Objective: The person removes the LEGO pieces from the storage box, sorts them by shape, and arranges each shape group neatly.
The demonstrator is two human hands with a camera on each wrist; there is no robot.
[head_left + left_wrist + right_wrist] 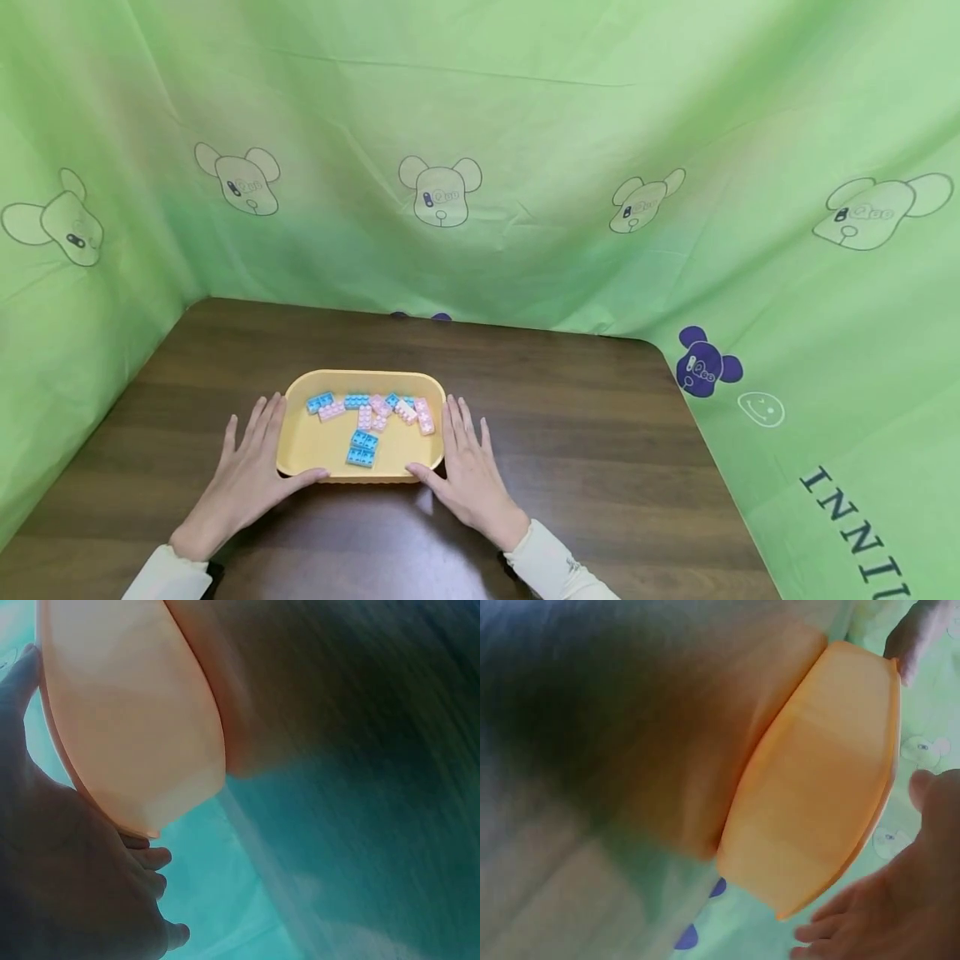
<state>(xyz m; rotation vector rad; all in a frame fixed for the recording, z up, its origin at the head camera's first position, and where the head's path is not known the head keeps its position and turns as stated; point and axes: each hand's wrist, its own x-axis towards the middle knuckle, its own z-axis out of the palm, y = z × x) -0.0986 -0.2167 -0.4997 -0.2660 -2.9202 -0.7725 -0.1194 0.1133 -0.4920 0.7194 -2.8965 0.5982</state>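
Observation:
A yellow plastic tub with rounded corners stands on the table. Inside it lie several blue building blocks and several pink building blocks, most of them toward the back. My left hand lies along the tub's left side with fingers extended, its thumb at the front rim. On the other side my right hand has its fingers straight along the right wall and its thumb near the front right corner. In the left wrist view, the tub's outer wall hides the blocks.
The dark wooden table extends behind the tub and to both sides. A green curtain printed with bear heads hangs around its back and sides.

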